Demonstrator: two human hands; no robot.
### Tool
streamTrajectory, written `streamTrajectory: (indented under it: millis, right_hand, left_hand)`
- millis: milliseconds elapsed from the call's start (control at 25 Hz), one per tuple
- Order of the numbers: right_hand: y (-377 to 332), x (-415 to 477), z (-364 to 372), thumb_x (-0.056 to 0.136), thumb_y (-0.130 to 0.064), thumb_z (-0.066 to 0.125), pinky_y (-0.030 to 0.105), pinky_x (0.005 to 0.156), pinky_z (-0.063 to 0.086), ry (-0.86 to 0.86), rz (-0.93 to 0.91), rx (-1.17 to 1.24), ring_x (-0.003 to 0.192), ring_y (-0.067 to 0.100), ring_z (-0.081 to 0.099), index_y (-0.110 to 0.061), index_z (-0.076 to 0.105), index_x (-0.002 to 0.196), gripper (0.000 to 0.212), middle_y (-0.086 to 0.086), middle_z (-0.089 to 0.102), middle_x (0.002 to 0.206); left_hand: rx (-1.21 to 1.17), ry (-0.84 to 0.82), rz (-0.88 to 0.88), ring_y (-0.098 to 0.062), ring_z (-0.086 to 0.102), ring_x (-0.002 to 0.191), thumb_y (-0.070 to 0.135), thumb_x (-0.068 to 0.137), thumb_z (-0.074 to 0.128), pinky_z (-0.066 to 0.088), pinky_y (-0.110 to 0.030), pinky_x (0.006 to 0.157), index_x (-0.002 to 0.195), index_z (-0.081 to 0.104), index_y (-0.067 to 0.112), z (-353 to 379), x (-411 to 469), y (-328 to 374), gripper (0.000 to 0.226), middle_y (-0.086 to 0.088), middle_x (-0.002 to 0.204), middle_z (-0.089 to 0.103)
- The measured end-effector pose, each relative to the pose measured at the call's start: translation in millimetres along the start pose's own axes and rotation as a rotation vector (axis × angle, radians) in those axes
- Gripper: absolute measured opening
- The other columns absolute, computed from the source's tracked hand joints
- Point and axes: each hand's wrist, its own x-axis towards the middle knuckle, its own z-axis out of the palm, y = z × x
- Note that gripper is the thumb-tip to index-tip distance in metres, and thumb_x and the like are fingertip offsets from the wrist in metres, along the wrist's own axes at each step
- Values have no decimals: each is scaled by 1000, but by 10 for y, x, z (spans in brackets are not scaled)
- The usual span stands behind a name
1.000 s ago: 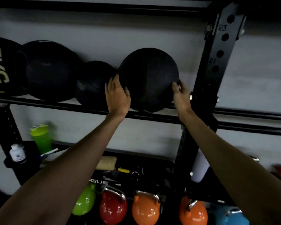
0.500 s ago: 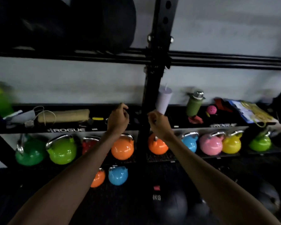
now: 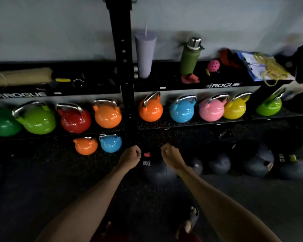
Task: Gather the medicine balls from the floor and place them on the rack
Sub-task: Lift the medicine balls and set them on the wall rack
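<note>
The rack (image 3: pixel 123 70) stands behind. On the floor lies the 8KG medicine ball (image 3: pixel 156 172), with more balls (image 3: pixel 259 168) at its right. The left grip (image 3: pixel 129 158) and right grip (image 3: pixel 171 158) hover above it, clenched and empty. I judge the next pickup begins: both must open and take its sides.

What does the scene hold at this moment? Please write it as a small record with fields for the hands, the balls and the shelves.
left hand: fingers curled, holding nothing
right hand: fingers curled, holding nothing
8KG medicine ball: on the floor, just beyond both hands
other medicine balls: on the floor further right, count unclear
kettlebells: coloured, in a row on the low shelf
upper shelf: purple tumbler, green bottle
</note>
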Motion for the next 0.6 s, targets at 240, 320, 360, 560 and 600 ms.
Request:
streamTrajectory:
  millis: [240,320,360,560,600]
  right_hand:
    - [1349,356,63,95,-28,50,38,81,48,-163,126,6,101,32,63,-12,64,105,24,9,68,108]
    - [1795,602,254,96,-31,51,37,81,48,-180,124,8,100,31,63,-14,65,112,27,8,67,111]
    - [1980,745,349,96,-32,52,36,77,48,-183,105,18,95,30,63,-20,67,107,22,8,66,107]
    - [3254,1816,1251,88,-53,56,44,86,54,-126,144,94,102,30,64,-22,60,122,46,9,66,113]
    - [3570,2084,1481,84,-61,55,45,89,54,-88,169,124,106,31,64,-23,57,127,58,11,64,117]
  left_hand:
    - [-123,-76,-267,-25,67,92,31,90,67,53,-34,80,107,61,20,1272,259,-18,21,0,89,63]
    - [-195,-98,-337,-24,61,103,35,90,69,48,-30,85,125,56,17,1642,405,-193,41,-4,106,57]
    - [-221,-110,-349,-24,57,111,36,90,69,45,-29,90,131,53,18,1781,496,-317,48,-5,115,53]
    - [-432,-32,-480,-28,42,135,46,91,66,38,-38,111,147,39,23,2656,1274,-1419,66,-13,149,40]
    - [-484,-6,-507,-27,41,137,48,91,64,36,-38,112,149,37,23,2821,1456,-1650,69,-13,151,38]
